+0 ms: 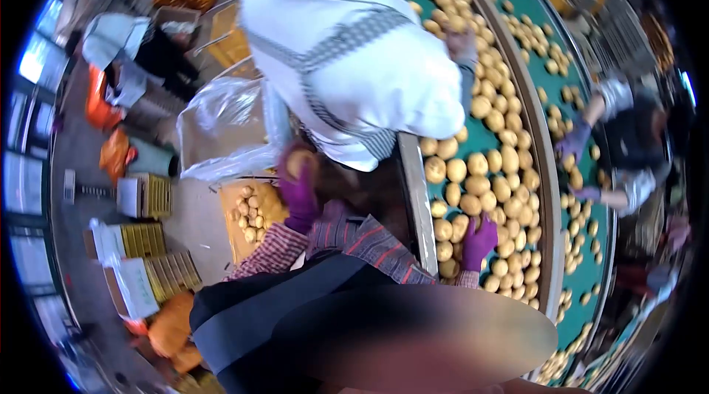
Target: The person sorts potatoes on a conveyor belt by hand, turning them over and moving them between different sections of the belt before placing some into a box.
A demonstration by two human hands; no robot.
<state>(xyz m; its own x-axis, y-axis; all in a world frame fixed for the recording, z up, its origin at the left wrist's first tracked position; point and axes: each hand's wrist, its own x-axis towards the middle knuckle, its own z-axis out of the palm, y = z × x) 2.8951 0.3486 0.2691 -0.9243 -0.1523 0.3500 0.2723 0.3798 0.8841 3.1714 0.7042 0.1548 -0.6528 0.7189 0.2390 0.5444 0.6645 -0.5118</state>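
In the head view, my left hand [299, 194] in a purple glove is raised off the belt's side, closed around a potato [297, 163] that is a little blurred. Below it, on the floor side, several potatoes [249, 211] lie on an orange bag or sheet [235, 242]. My right hand [480, 242], also purple-gloved, reaches over the green conveyor belt [473, 135]. Its fingers look spread over the potatoes, and one potato [459, 226] lies right beside them. Many more potatoes [509, 206] cover this lane of the belt.
A person in a white top [354, 54] stands close ahead at the same belt. Across it, another person's purple-gloved hand [572, 141] works in the far lane. A metal belt edge [417, 202], a plastic-lined box [225, 124] and yellow crates [144, 240] stand nearby.
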